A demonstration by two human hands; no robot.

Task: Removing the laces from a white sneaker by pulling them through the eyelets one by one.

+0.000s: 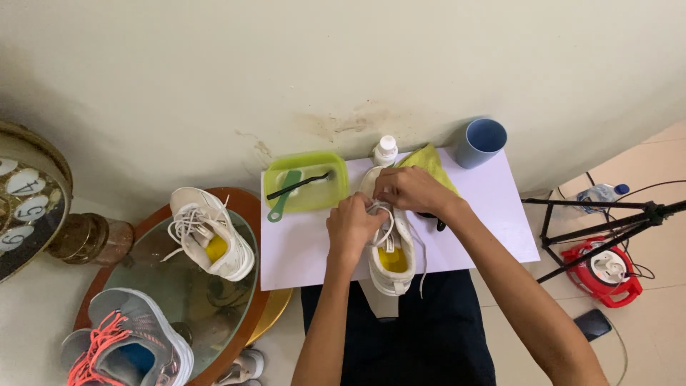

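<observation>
I'm working the laces of the white mesh sneaker with the yellow insole, which lies on the white sheet just right of the green plastic tray. My left hand and right hand pinch its white lace; next seems to call for drawing it through the eyelets.

Matt white paper sheet, translucent plastic tray

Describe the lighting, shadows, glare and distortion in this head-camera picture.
Head view: soft, even light, no hard shadows; a dim patch darkens the wall at upper left. The glass table shows mild reflections, no harsh glare. Wide-angle bending curves the wall and the clock at the left edge. The left hand, right hand and white shoe look sharp, with no motion blur.
</observation>
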